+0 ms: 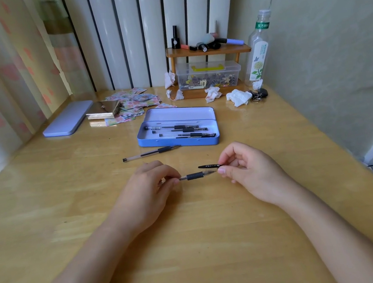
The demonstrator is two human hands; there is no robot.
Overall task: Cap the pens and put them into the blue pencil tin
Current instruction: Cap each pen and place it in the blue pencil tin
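Centre frame: our left hand point(150, 187) pinches the barrel of a clear black-grip gel pen point(195, 176), tip pointing right, while our right hand point(246, 168) pinches its black clip cap point(209, 166) just above the tip, not seated. Open blue metal pencil tin point(207, 141) sits above centre holding several pens. One uncapped clear pen point(150, 152) lies on the wooden desk point(64, 186) just left of the tin.

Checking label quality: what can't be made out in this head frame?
- Pen: rear barrel hidden inside left hand.
- Cap: open end covered by right hand fingers; whether seated unclear.
- Pens in blue tin: overlapping, too small to count surely.
- Bottle label: text too small.
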